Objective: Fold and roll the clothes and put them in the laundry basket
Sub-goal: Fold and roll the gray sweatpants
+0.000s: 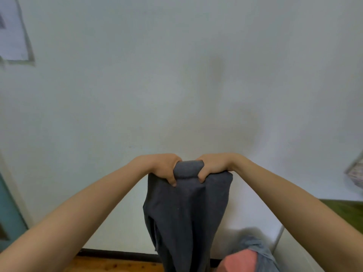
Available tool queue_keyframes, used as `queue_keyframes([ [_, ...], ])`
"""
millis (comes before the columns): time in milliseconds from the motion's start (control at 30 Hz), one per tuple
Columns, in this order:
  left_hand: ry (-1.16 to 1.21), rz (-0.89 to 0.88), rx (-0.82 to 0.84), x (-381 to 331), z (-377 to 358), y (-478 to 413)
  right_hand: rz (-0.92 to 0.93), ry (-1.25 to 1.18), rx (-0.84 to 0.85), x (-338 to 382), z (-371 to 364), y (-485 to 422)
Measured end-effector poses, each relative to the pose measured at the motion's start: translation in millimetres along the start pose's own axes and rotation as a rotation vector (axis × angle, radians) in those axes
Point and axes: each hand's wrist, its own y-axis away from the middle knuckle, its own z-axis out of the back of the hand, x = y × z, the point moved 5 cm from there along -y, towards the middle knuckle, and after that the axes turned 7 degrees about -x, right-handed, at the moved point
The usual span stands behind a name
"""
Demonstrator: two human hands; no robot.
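Hanging from both hands, a dark grey garment (186, 213) is held up in the air in front of a plain white wall (176, 75). The left hand (163, 169) grips the top edge of the cloth on its left side, fingers curled round a bunched fold and the thumb pressed down over the front. The right hand (214, 167) does the same on the other side, its fingers dug into the fabric. The two hands are close together, with a small hump of cloth standing up between them. Below the hands the garment falls in long loose folds and runs out of view at the bottom edge.

Low on the right, near the hanging cloth, lies a pink cloth (240, 261) with a blue-grey cloth (259, 246) heaped behind and beside it. What they lie in or on cannot be told. A white surface (294, 258) rises just to their right, and a green surface (349, 209) shows further right. A wooden floor (117, 265) meets the wall at a dark skirting board (121, 254). A sheet of paper (11, 30) is stuck on the wall at top left, and a teal door edge (9, 213) stands at the far left
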Motion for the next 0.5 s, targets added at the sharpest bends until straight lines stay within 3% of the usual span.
queue_keyframes([
  [100, 0.263, -0.001, 0.112, 5, -2, -5, 0.017, 0.236, -0.086, -1, 8, 3],
  [300, 0.683, 0.039, 0.225, 2, 0, -12, 0.289, 0.608, -0.628, 9, -7, 32],
  [500, 0.944, 0.027, 0.302, -12, 5, -17, 0.304, 0.886, -0.972, -6, -20, 36],
])
